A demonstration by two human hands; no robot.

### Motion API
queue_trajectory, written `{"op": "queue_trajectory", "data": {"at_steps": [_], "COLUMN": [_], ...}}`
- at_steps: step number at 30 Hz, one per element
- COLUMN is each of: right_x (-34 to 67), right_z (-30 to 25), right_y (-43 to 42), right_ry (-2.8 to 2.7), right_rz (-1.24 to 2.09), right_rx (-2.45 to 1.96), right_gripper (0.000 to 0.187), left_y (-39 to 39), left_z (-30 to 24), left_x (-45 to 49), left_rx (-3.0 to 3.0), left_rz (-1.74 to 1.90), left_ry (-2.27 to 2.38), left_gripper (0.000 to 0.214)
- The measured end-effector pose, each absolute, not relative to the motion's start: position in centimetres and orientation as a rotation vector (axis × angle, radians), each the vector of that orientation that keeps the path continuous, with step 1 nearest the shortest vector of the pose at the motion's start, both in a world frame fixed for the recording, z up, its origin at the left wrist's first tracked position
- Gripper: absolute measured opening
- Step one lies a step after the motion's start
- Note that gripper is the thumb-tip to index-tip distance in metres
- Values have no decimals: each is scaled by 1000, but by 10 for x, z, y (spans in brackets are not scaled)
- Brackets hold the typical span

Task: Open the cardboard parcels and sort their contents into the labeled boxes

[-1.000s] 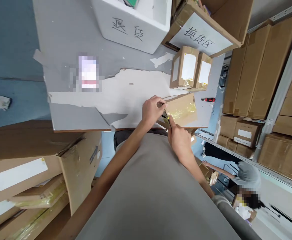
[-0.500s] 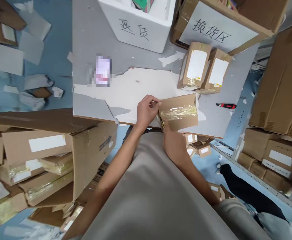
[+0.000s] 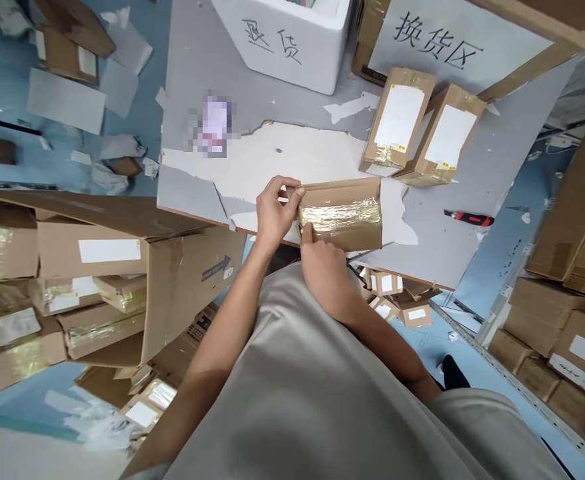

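A small brown cardboard box (image 3: 345, 235) with shiny clear tape along its top lies at the table's near edge. My left hand (image 3: 276, 212) grips its far left corner between thumb and fingers. My right hand (image 3: 328, 270) is at the near left side, its index finger stretched against the box's left end, where a bit of yellow shows. The other fingers of that hand are curled, and the thumb is hidden. Two taped boxes with white labels, a left one (image 3: 401, 120) and a right one (image 3: 445, 137), stand farther back on the right.
A red and black utility knife (image 3: 469, 218) lies at the table's right. Behind are a white foam bin (image 3: 292, 57) and a large carton (image 3: 372, 40) with a handwritten sign. On the left, a big open carton (image 3: 185, 287) holds several boxes. Paper scraps litter the blue floor (image 3: 145, 127).
The view has shifted. Both hands and the box have moved slightly left and the box has turned a little; my right index finger remains at its left end. The person at lower right is mostly out of view.
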State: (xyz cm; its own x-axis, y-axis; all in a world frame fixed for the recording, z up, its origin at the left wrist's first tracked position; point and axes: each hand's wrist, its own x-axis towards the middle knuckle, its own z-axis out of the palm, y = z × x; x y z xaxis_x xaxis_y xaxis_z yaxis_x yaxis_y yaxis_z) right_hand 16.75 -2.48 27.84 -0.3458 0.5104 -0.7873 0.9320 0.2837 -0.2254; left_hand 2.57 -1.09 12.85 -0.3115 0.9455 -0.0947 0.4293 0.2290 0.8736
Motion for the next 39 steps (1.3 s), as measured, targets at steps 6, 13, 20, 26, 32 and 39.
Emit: {"op": "queue_trajectory", "data": {"at_steps": [6,13,20,26,32,39], "right_x": [243,336,331,331,322,293], "right_z": [296,226,210,209,229,264], "right_y": [-43,-37,-34,-27,-22,-15], "right_ry": [2046,2086,2319,2359,2082,1773], "right_rz": [-952,-908,-968,-965,-937,-826], "right_rx": [1469,2309,2291,2201,2028,1879], "right_gripper": [66,66,58,57,63,68], "left_y": [-23,-56,-19,-13,-15,-19], "left_z": [122,136,159,151,154,156], "left_x": [24,23,89,133,133,139], "left_rx": [1176,1276,1974,2139,2002,1986], "left_rz": [1076,1036,713,483,543,505], "left_ry": [1821,1818,1515,1349,1386,1394], "left_gripper": [66,87,73,69,59,56]}}
